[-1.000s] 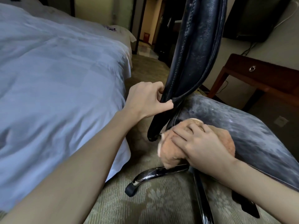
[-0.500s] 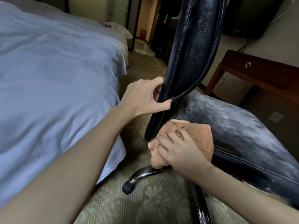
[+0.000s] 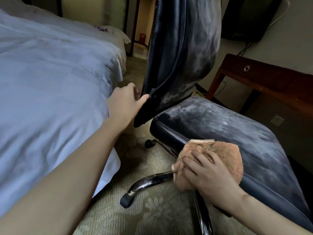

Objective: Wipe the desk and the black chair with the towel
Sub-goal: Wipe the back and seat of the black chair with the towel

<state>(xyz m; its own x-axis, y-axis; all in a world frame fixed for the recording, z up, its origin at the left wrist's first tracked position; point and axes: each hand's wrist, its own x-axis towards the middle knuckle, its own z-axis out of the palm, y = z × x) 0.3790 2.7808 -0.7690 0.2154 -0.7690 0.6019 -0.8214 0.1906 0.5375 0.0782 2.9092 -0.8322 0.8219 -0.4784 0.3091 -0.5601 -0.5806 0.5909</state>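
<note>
The black leather chair stands in the middle, its dusty seat (image 3: 228, 126) streaked grey and its backrest (image 3: 179, 53) upright behind it. My right hand (image 3: 208, 175) grips a bunched orange towel (image 3: 223, 153) and presses it on the seat's near side edge. My left hand (image 3: 125, 102) is beside the backrest's lower left edge. Its thumb tip touches that edge and its fingers are loosely curled, holding nothing. The brown wooden desk (image 3: 271, 78) stands against the wall at the right, behind the chair.
A bed with a white duvet (image 3: 50, 82) fills the left side, close to the chair. Chrome chair legs (image 3: 145, 184) with castors spread over the patterned carpet (image 3: 152, 217). A dark screen (image 3: 250, 17) hangs above the desk, with cables below.
The chair has turned, showing more of the seat. My right hand slid the towel along the seat edge towards me. My left hand let go of the backrest edge; only its thumb touches now.
</note>
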